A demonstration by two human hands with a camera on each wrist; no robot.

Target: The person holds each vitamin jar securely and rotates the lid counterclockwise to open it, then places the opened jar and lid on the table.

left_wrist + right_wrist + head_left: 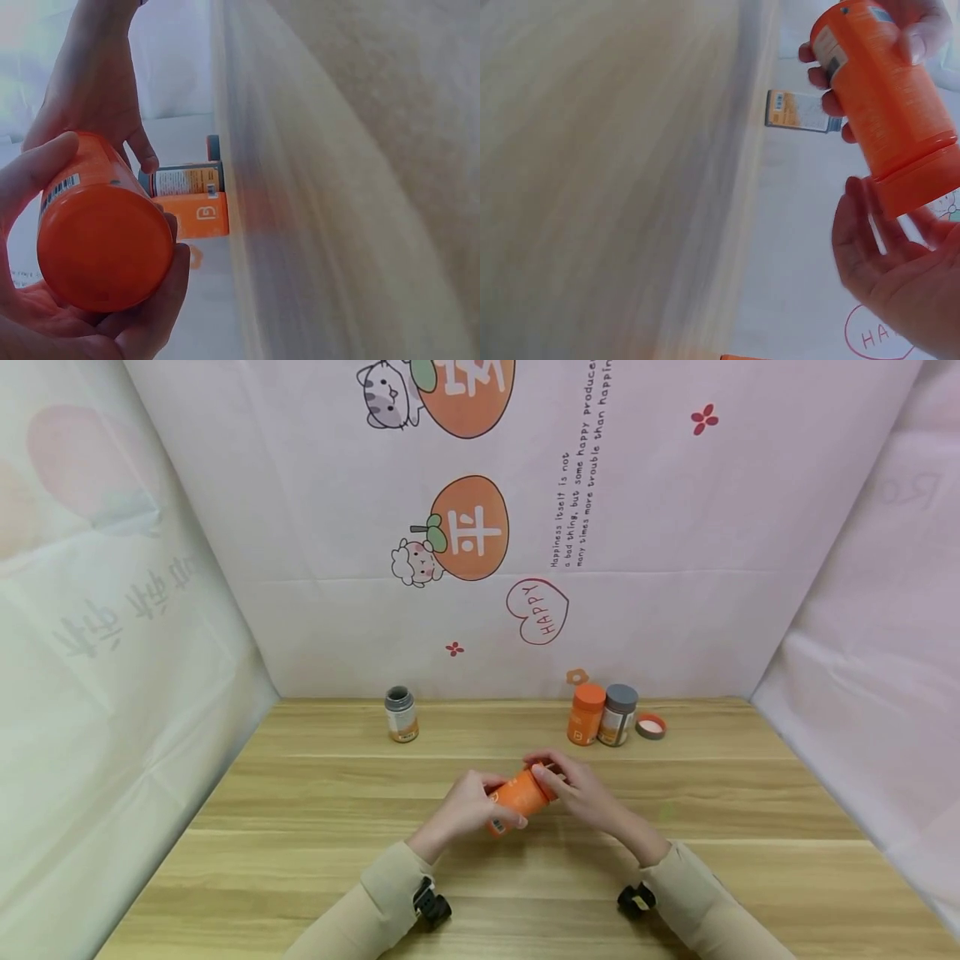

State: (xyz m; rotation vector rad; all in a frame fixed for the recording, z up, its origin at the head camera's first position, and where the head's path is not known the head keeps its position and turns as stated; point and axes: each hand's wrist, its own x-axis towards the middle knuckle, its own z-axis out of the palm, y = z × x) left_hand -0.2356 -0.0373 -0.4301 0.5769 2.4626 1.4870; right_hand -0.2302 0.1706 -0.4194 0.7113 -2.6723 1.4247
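My left hand (pixel 474 803) grips an orange bottle (pixel 517 797) by its body, thumb on the near side, and holds it tilted above the table. Its flat base faces the left wrist camera. The orange lid (pixel 922 184) points toward my right hand (pixel 577 789), whose curved fingers and thumb are around it. From the right wrist, the fingertips (pixel 853 187) appear at the lid's edge; part of their contact is hidden.
On the wooden table (pixel 315 827), an open grey-necked jar (pixel 402 717) stands back left. Back right are another orange bottle (pixel 585 717), a grey-lidded jar (pixel 618 717) and a loose lid (pixel 651 727) lying inside-up. White printed sheeting (pixel 337 635) walls the table.
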